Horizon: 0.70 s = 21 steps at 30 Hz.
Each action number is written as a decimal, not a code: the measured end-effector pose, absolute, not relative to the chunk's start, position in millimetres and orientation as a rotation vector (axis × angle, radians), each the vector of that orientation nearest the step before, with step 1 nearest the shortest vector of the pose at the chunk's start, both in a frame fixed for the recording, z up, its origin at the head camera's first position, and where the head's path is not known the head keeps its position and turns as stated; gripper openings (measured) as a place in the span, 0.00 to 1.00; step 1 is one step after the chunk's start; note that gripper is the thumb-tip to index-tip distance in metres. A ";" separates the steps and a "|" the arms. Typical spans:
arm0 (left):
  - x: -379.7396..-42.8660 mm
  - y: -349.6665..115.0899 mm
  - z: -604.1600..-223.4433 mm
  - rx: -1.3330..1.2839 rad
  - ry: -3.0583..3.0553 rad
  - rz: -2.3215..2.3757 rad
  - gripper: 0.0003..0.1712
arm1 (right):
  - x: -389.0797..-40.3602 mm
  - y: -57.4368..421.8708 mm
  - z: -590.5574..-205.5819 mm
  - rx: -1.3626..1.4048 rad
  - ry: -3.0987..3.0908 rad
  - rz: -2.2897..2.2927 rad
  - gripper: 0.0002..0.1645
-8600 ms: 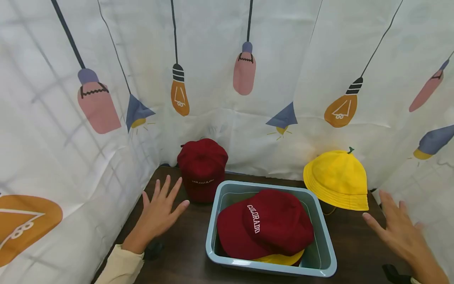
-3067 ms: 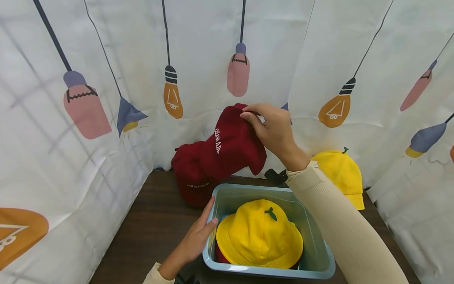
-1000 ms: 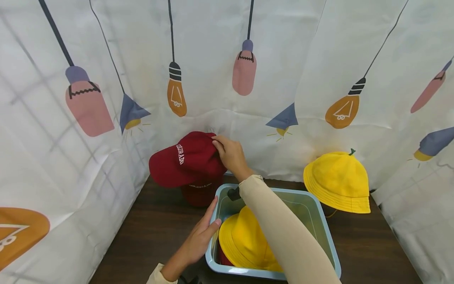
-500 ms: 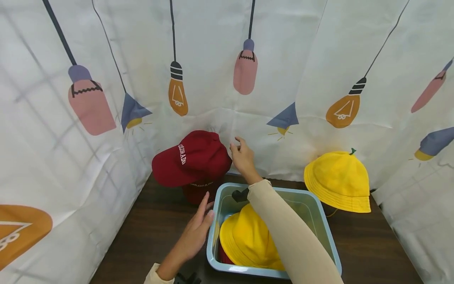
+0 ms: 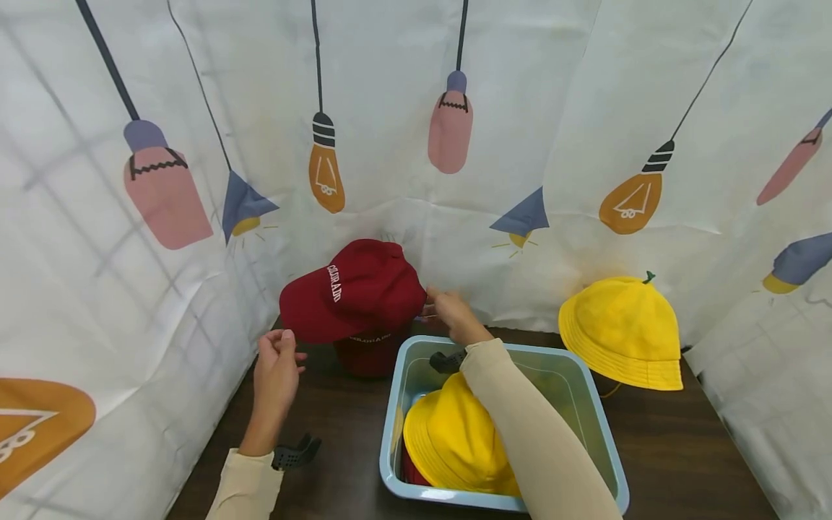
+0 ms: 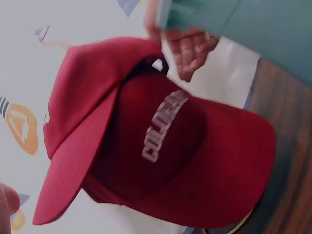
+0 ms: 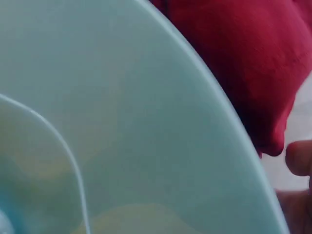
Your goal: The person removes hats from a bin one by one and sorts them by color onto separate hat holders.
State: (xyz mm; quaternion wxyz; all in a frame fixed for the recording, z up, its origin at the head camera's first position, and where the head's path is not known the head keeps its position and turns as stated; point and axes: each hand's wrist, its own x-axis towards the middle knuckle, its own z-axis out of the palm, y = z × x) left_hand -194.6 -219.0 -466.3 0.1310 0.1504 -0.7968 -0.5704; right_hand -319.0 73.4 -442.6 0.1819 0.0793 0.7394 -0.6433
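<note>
A dark red baseball cap [image 5: 364,289] with white COLORADO lettering sits tilted on top of a second red cap [image 5: 373,354], its brim pointing left. My left hand [image 5: 276,375] is just below the brim, fingers loosely bent. In the left wrist view its fingertip [image 6: 7,200] shows apart from the upper cap [image 6: 97,92]. My right hand [image 5: 453,315] is beside the back edge of the upper cap, holding nothing; its fingers [image 6: 187,53] are extended in the left wrist view. In the right wrist view, the thumb [image 7: 298,158] is close to the cap's edge.
A light blue bin [image 5: 393,433] stands in front of the caps, under my right forearm. Inside lies a yellow bucket hat [image 5: 455,440] over something red. Another yellow hat [image 5: 620,332] stands at the back right. A printed curtain [image 5: 481,238] borders the dark table [image 5: 682,448].
The red COLORADO cap has gone from the bin onto the other red cap. My right hand has released it and lowered beside it; my left hand has left the bin's rim for the brim.
</note>
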 end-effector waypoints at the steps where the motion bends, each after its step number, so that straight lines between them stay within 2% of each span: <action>1: -197.4 -222.1 -465.2 0.439 -2.328 -1.650 0.35 | -319.6 74.2 -443.2 0.223 2.050 -1.822 0.27; 5: -205.7 -229.6 -462.6 0.424 -2.347 -1.696 0.37 | -321.9 77.7 -444.5 0.250 1.945 -1.815 0.20; 13: -211.7 -229.5 -462.2 0.374 -2.326 -1.687 0.24 | -325.2 78.5 -445.6 0.224 1.787 -1.878 0.17; 21: -212.8 -231.4 -461.8 0.370 -2.367 -1.655 0.21 | -329.0 76.6 -443.3 0.152 1.553 -1.999 0.24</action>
